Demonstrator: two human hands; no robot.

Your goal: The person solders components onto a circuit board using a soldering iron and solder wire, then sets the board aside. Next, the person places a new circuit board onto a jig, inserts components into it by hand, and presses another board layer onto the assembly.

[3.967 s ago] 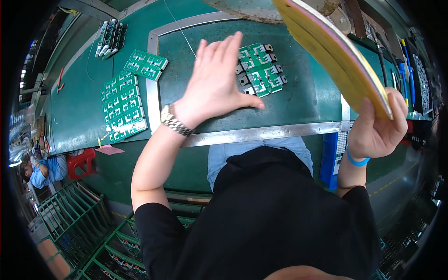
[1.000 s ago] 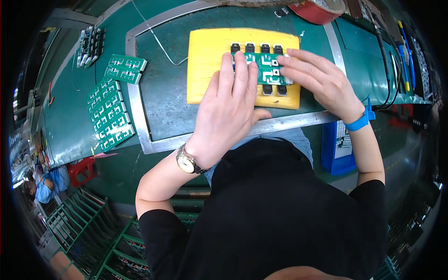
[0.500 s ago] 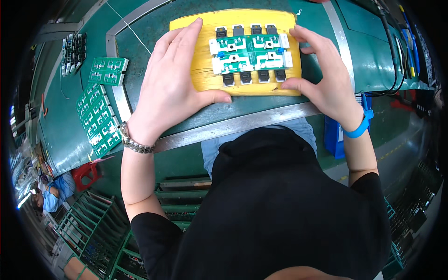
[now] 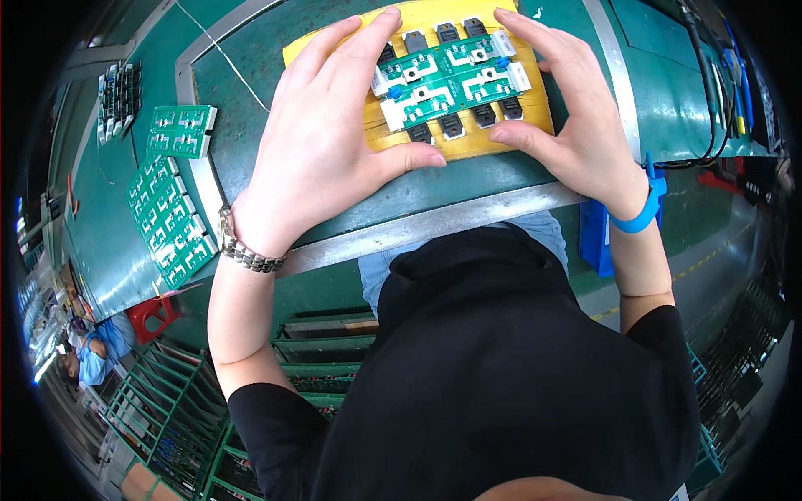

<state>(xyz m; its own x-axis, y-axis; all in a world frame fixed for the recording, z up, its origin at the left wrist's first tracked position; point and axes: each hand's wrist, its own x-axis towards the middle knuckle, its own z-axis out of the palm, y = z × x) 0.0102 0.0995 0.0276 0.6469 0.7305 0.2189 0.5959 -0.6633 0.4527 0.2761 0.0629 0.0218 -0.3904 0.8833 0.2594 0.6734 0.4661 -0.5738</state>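
Observation:
A yellow board [image 4: 468,144] lies on the green workbench [image 4: 251,100] in front of me. On it rests a green circuit board [image 4: 447,79] with black components along both long edges. My left hand [image 4: 322,142] lies flat over the yellow board's left part, thumb along its near edge. My right hand [image 4: 568,108] cups the board's right edge, fingertips touching the near right corner. Both hands grip the yellow board from its sides.
Panels of green circuit boards [image 4: 171,213] lie at the left of the bench, with a smaller one [image 4: 180,132] behind them. A rack of dark parts [image 4: 117,96] stands at far left. Cables [image 4: 718,92] run along the right. Green racks [image 4: 167,409] stand below.
The yellow board was brought down onto the bench, the circuit board set on it, and both hands moved out to the board's sides. The view has drawn closer.

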